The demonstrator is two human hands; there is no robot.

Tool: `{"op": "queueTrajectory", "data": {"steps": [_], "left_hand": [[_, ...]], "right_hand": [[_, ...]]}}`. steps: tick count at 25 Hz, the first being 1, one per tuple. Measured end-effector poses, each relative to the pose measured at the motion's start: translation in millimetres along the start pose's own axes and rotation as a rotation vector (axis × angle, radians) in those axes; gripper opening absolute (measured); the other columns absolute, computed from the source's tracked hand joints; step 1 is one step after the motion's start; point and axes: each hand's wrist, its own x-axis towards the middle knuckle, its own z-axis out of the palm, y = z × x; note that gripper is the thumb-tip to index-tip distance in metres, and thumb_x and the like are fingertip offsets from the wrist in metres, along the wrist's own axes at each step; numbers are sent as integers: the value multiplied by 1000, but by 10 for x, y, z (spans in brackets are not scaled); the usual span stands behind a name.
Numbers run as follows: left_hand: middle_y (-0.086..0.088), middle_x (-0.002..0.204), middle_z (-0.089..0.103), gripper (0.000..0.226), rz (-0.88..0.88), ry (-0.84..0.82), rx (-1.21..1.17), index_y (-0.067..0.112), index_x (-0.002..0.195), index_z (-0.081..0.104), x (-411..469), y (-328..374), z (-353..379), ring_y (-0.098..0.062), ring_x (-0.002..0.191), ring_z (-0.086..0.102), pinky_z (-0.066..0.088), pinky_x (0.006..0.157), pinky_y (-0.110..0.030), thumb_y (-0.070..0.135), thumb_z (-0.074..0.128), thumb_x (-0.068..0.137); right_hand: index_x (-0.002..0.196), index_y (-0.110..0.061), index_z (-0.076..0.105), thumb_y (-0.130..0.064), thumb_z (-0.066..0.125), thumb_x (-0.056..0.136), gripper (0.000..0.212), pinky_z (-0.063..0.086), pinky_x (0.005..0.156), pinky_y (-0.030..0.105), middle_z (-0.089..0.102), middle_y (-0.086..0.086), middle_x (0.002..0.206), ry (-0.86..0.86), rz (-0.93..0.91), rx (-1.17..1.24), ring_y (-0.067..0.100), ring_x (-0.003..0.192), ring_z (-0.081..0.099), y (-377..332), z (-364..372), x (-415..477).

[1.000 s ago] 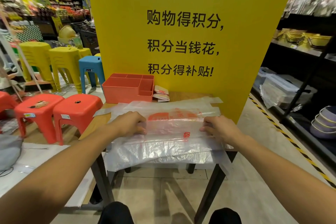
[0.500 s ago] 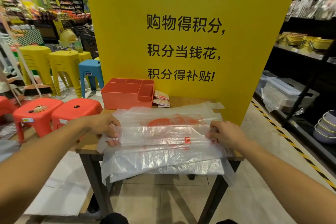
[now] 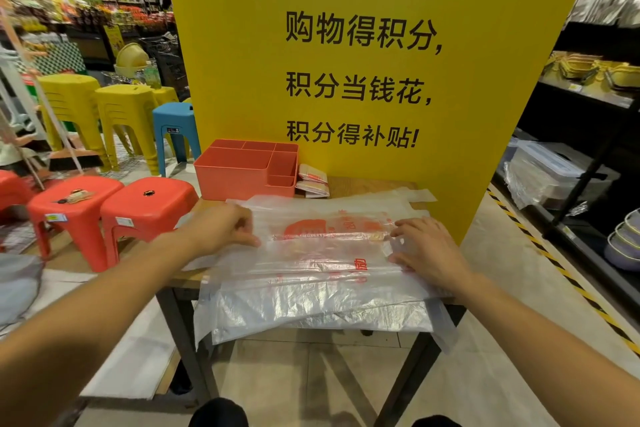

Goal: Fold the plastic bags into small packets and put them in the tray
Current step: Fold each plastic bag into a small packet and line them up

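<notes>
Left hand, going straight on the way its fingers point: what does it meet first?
Touching the plastic bag, the left hand points right along the fold; it would likely meet the right hand at the bag's other end.

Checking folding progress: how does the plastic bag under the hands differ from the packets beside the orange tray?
The clear plastic bag with red print lies spread over the wooden table; the small folded packets are compact. The left hand and right hand touch the bag's ends; the packets lie untouched beside the orange compartment tray. Both carry red print and sit outside the tray.
</notes>
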Motion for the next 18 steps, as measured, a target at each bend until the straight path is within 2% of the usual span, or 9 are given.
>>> {"op": "queueTrajectory", "data": {"steps": [2, 3, 6, 9, 11, 14, 16, 18], "left_hand": [[14, 95, 71, 19, 155, -77, -233, 30, 90, 75, 11, 348, 228, -3, 90, 65, 55, 85, -31, 47, 82, 82], [17, 105, 69, 21, 196, -93, -230, 33, 95, 76, 21, 447, 333, 0, 98, 63, 54, 91, -31, 49, 81, 82], [22, 126, 55, 48, 244, -60, -43, 39, 116, 72, 52, 547, 530, 0, 115, 50, 48, 95, -30, 71, 70, 80], [23, 132, 49, 66, 255, -106, 32, 39, 128, 67, 40, 582, 548, 0, 119, 46, 46, 95, -29, 81, 58, 78], [23, 134, 53, 64, 256, -118, 88, 38, 130, 68, 40, 592, 514, -2, 119, 51, 48, 96, -30, 79, 57, 82], [21, 125, 67, 40, 275, -50, 101, 35, 122, 73, 38, 625, 492, -4, 109, 62, 53, 91, -33, 62, 54, 98], [17, 113, 73, 38, 278, -12, 111, 36, 114, 72, 33, 622, 495, -6, 98, 66, 55, 86, -35, 57, 42, 105], [14, 107, 74, 32, 282, -1, 149, 38, 114, 65, 36, 575, 515, -11, 92, 67, 55, 82, -38, 52, 37, 108]], "right_hand": [[121, -39, 68, -77, 54, 86, 54, 25, 122, 44, 57, -14, 145, 4, -94, 44, 10, 138, 46, -75, 14, 27], [120, -37, 71, -82, 44, 87, 62, 27, 122, 47, 59, -14, 143, -13, -137, 88, 8, 136, 48, -131, 25, 40], [125, -34, 72, -89, 23, 87, 83, 40, 114, 43, 62, -17, 141, -129, -207, 133, 4, 133, 51, -334, 57, 28], [135, -34, 67, -95, 21, 79, 95, 45, 108, 35, 56, -18, 147, -229, -185, 117, 4, 133, 50, -436, 49, 7], [136, -33, 66, -87, 34, 85, 81, 49, 104, 33, 56, -19, 145, -249, -176, 124, 3, 130, 52, -458, 19, -1], [133, -32, 67, -61, 53, 98, 47, 52, 96, 30, 64, -17, 136, -188, -164, 134, 4, 119, 60, -428, 5, -37], [128, -32, 68, -54, 52, 101, 37, 53, 87, 30, 70, -14, 125, -144, -153, 122, 8, 109, 64, -405, -29, -50], [111, -32, 67, -52, 49, 103, 28, 52, 73, 32, 72, -13, 107, -105, -139, 77, 13, 93, 64, -369, -59, -34]]}}
